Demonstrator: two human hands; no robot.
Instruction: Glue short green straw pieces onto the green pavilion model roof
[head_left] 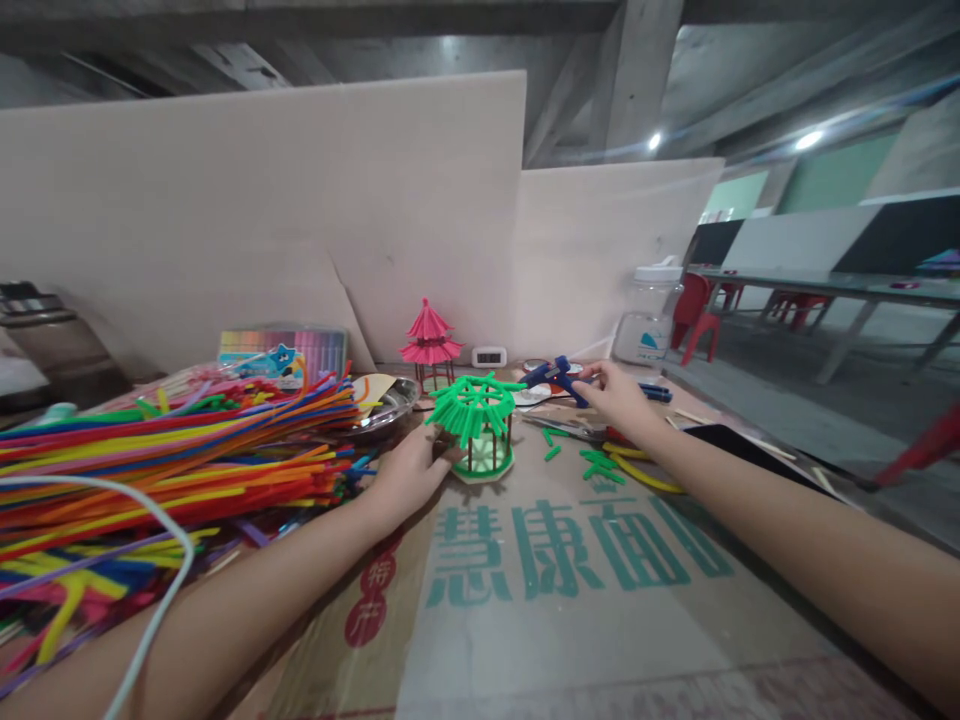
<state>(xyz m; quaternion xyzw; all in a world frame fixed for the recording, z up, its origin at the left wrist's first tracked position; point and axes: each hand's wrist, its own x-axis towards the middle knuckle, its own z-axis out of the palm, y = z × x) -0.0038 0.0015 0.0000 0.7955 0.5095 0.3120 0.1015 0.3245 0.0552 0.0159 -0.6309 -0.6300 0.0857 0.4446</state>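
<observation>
A small pavilion model with a green pipe-cleaner roof [480,415] stands on a flattened cardboard sheet [555,590]. My left hand [409,475] rests against its left side, fingers curled on the base and roof edge. My right hand [619,395] reaches past it and closes its fingers on a blue glue gun [553,376] lying behind the model. Short green pipe-cleaner pieces [598,463] and a yellow one [645,475] lie scattered under my right wrist.
A big pile of coloured pipe cleaners [172,450] fills the left. Behind stand a pink pavilion model [430,345], a marker box [283,350], a metal dish [386,410] and a clear plastic jar [649,320]. White boards wall the back. Red chairs stand at right.
</observation>
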